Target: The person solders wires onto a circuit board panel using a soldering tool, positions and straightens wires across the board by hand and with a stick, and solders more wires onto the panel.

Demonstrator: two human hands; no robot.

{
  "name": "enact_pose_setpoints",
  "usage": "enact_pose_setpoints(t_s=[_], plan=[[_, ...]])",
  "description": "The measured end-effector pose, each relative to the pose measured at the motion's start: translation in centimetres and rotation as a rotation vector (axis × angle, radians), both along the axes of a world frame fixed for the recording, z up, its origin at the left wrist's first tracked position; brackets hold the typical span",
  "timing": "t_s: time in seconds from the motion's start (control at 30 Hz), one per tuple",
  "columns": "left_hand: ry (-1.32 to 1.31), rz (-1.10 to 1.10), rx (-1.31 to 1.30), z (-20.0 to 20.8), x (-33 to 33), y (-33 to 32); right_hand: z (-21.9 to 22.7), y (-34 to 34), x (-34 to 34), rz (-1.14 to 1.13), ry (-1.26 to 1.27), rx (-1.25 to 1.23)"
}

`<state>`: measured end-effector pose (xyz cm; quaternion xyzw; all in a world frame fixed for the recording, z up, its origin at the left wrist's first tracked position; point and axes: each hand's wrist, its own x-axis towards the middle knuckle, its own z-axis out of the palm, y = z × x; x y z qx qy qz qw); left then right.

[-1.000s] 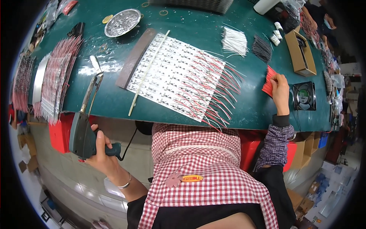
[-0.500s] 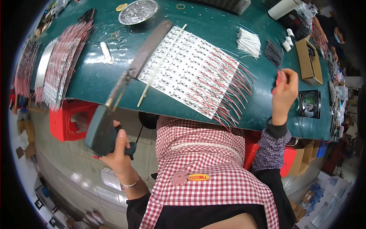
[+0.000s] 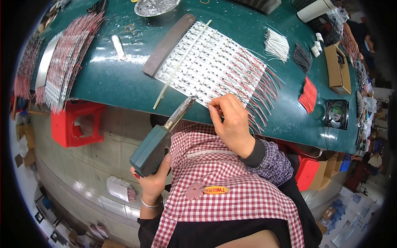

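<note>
My left hand [image 3: 154,182] is wrapped round the handle of a dark green soldering gun [image 3: 149,151]. Its metal barrel slants up to the near edge of a white sheet of small circuit boards [image 3: 192,76], the tip meeting that edge. Just right of the tip, my right hand [image 3: 232,126] is closed in a pinch over the same edge; what is between its fingertips is too small to make out. Red, white and dark wires [image 3: 262,87] fan off the sheet's right side. A thin pale stick [image 3: 182,64] lies across the sheet, and a brown bar [image 3: 169,44] lies along its left side.
Piles of white wires [image 3: 276,44], black wires [image 3: 302,58] and red wires [image 3: 307,96] lie to the right, near a small fan [image 3: 337,113] and an open cardboard box [image 3: 337,68]. Wired board sheets [image 3: 68,62] are stacked left. A metal dish [image 3: 157,7] sits at the back.
My right hand has moved left from the red wire pile to the sheet's near edge. The soldering gun has swung right and down, its tip leaving the brown bar for the sheet.
</note>
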<state>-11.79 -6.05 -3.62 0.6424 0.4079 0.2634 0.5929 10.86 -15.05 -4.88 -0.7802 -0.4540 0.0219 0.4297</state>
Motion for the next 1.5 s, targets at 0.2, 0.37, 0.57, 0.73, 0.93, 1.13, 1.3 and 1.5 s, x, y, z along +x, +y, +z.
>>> enact_pose_setpoints(t_s=[0.2, 0.37, 0.57, 0.73, 0.93, 1.13, 1.3, 1.5], plan=[[-0.018, -0.064, 0.04, 0.4, 0.2, 0.1, 0.1, 0.1, 0.0, 0.008, -0.087, -0.033], [-0.001, -0.037, -0.005, 1.3, 0.9, 0.0, 0.2, 0.1, 0.0, 0.009, -0.069, -0.055], [0.035, 0.0, -0.026, 0.9, 1.2, -0.1, 0.6, 0.2, 0.3, 0.024, -0.046, -0.101], [0.048, 0.005, 0.106, 0.0, 0.9, -0.5, 0.5, 0.3, 0.5, 0.028, -0.064, -0.121], [0.018, -0.044, 0.084, 0.5, 1.5, -0.6, 0.5, 0.1, 0.7, 0.04, -0.101, -0.119], [0.084, -0.054, 0.204, -1.9, -0.7, -1.1, 0.3, 0.1, 0.9, 0.052, -0.128, -0.137], [-0.065, 0.119, -0.154, 0.1, 0.5, -0.4, 0.5, 0.3, 0.9, 0.05, -0.124, -0.146], [-0.367, 0.207, -0.156, 3.0, 3.6, 4.5, 1.1, -0.3, 1.1, 0.083, -0.129, -0.109]])
